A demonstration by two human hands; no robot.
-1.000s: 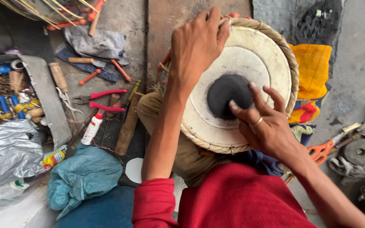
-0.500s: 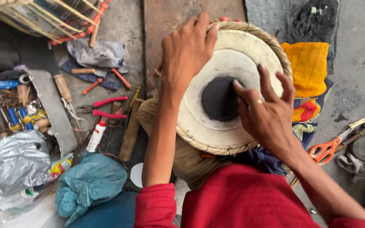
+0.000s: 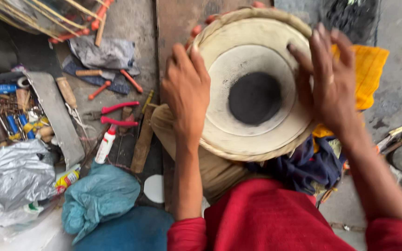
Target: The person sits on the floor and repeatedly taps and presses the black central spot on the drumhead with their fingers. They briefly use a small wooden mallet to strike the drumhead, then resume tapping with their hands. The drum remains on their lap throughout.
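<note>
A round hand drum [image 3: 238, 60] with a pale skin and a black centre spot rests on my lap, its head facing up. My left hand [image 3: 187, 93] lies flat over the drum's left rim, fingers together, gripping the edge. My right hand [image 3: 329, 81] is on the right side of the drumhead, fingers spread and resting on the skin near the rim. Both sleeves are red. The image is motion-blurred.
Red-handled pliers [image 3: 117, 115], a white glue bottle [image 3: 105, 145], wooden-handled tools and a metal tray [image 3: 54, 116] of small tools lie left. A teal cloth bag [image 3: 101, 195] and silver foil bag [image 3: 17, 174] sit lower left. An orange cloth [image 3: 368, 74] lies right.
My left hand slid from the drum's far rim down to its left edge. My right hand moved from the black centre out to the right side of the skin.
</note>
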